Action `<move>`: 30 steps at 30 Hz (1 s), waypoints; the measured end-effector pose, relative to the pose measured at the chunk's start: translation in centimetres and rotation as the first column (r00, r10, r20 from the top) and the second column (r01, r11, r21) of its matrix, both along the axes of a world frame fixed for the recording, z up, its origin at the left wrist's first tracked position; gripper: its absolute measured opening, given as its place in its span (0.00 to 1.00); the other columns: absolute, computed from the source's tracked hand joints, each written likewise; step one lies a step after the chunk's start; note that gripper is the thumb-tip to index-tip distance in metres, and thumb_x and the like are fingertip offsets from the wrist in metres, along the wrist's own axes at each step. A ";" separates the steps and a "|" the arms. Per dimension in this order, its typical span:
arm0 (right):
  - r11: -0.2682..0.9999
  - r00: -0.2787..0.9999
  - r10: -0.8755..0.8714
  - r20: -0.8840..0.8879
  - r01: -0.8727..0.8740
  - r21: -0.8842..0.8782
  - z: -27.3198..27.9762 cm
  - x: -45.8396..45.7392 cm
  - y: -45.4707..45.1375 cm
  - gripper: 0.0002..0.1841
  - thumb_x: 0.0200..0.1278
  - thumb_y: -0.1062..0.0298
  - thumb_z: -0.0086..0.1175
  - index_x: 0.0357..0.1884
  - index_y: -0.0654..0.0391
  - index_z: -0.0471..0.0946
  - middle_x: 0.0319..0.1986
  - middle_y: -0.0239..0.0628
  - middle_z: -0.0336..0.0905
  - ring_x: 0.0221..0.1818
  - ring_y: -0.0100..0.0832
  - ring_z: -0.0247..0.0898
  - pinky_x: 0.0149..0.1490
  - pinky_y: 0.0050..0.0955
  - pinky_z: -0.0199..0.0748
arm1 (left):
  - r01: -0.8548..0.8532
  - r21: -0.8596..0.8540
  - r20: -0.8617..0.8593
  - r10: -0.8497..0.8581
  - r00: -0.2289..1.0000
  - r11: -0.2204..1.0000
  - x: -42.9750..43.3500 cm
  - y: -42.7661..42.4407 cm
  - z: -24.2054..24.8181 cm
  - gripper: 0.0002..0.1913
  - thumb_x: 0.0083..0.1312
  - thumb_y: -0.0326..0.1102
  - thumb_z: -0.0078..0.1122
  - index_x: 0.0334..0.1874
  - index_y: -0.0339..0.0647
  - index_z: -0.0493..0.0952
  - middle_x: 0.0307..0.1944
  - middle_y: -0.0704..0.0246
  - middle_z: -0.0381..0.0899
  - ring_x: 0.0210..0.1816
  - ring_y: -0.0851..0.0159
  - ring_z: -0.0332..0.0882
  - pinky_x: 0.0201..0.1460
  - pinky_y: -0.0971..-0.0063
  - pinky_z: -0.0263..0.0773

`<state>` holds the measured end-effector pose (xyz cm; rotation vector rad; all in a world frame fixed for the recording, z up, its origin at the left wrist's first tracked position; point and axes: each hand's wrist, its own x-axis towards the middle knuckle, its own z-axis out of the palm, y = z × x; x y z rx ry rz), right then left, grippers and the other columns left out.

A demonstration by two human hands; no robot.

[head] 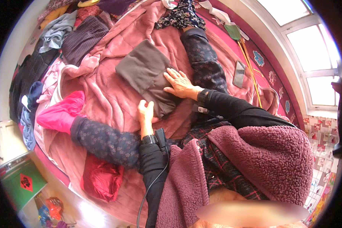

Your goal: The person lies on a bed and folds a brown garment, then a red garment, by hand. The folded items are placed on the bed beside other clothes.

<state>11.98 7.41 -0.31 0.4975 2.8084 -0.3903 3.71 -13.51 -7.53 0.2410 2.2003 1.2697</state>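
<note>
A folded grey-brown cloth garment (pixel 144 67) lies on a pink plush blanket (pixel 102 94) between my outstretched legs. My right hand (pixel 181 84) rests palm down on its right part, fingers spread, holding nothing. Beside the lower left edge of the cloth is my left hand (pixel 145 111), its fingers curled and the thumb raised. Whether it pinches the cloth's edge is not clear. Dark bands circle both wrists, and a black device with a cable (pixel 160 137) sits at the left one.
A phone (pixel 239 74) and a green fly swatter (pixel 232 32) lie to the right, near the window (pixel 310 51). Folded dark checked cloth (pixel 85 40) and heaped clothes (pixel 58 31) are at the upper left. A shiny red bundle (pixel 102 179) lies behind my left leg, near the bed's edge.
</note>
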 end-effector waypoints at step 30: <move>0.997 0.868 -0.031 -0.496 0.062 0.046 -4.3 -10.2 -1.2 0.36 0.67 0.43 0.52 0.71 0.56 0.65 0.75 0.50 0.51 0.78 0.47 0.43 0.77 0.52 0.36 | -0.241 0.371 -0.141 0.311 0.940 0.897 -9.6 6.9 1.5 0.14 0.68 0.33 0.59 0.49 0.29 0.78 0.38 0.55 0.84 0.40 0.57 0.82 0.47 0.66 0.76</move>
